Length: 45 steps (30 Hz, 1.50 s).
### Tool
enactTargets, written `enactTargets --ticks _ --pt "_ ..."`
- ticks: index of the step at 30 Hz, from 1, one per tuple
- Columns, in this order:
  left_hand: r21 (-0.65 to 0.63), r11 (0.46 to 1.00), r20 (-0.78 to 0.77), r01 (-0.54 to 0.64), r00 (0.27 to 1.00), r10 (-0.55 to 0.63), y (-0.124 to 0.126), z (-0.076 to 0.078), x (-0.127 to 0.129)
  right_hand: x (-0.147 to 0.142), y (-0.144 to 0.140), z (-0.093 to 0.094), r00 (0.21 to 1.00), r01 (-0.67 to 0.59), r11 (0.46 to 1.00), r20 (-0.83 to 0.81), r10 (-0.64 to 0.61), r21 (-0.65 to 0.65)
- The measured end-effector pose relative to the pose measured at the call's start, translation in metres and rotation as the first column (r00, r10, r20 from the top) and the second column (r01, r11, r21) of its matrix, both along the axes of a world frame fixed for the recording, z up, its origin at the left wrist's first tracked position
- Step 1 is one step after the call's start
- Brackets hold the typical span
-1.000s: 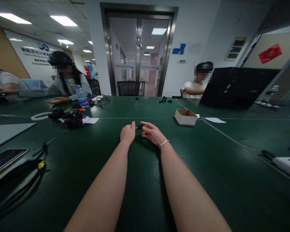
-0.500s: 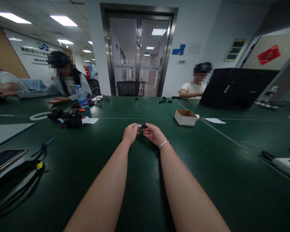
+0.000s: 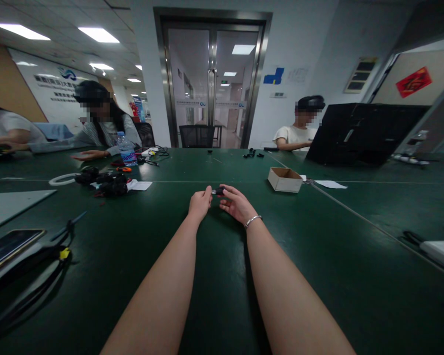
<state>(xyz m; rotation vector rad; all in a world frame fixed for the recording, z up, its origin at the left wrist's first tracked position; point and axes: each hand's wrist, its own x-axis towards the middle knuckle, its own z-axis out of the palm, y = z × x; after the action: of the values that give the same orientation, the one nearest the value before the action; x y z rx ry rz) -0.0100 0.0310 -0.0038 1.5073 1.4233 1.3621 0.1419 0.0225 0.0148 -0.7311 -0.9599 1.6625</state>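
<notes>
Both my arms stretch forward over a dark green table (image 3: 318,256). My left hand (image 3: 199,203) and my right hand (image 3: 237,202) meet at the middle of the table and pinch a small black part (image 3: 218,191) with a metal tip between their fingertips. The part sits just above the tabletop. A silver bracelet (image 3: 252,220) circles my right wrist. The shape of the part is too small to make out.
A small open cardboard box (image 3: 284,179) stands to the right. Black parts (image 3: 109,182) and a water bottle (image 3: 126,149) lie at the left, a phone (image 3: 7,244) and black cables (image 3: 55,251) near left. Other people sit at the far side; a black case (image 3: 358,133) stands at the right.
My hands have shifted a little farther forward and closer together, and the small black part has turned between my fingertips.
</notes>
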Motion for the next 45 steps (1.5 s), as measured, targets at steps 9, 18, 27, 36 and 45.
enactTargets --ticks 9,18,27,36,45 --pt "-0.050 0.999 0.055 0.000 0.999 0.003 0.000 0.001 0.000 0.002 -0.001 0.000 0.999 -0.039 0.999 0.010 0.039 0.038" --pt "-0.053 0.999 0.044 -0.013 0.999 0.015 -0.001 0.003 0.001 0.000 -0.002 0.001 1.000 -0.025 1.000 0.000 0.025 0.019" --pt "0.026 0.999 0.099 0.035 0.994 -0.038 0.002 0.001 0.000 -0.003 -0.002 0.003 0.998 0.057 0.997 0.003 -0.057 -0.055" --pt "0.042 0.999 0.203 0.020 0.979 -0.028 -0.007 0.012 0.005 -0.004 -0.001 0.001 0.994 0.110 0.992 0.008 -0.109 -0.068" --pt "0.107 0.993 0.222 0.052 0.972 -0.075 -0.006 0.011 0.004 -0.004 0.001 0.000 0.994 0.107 0.990 0.014 -0.106 -0.089"
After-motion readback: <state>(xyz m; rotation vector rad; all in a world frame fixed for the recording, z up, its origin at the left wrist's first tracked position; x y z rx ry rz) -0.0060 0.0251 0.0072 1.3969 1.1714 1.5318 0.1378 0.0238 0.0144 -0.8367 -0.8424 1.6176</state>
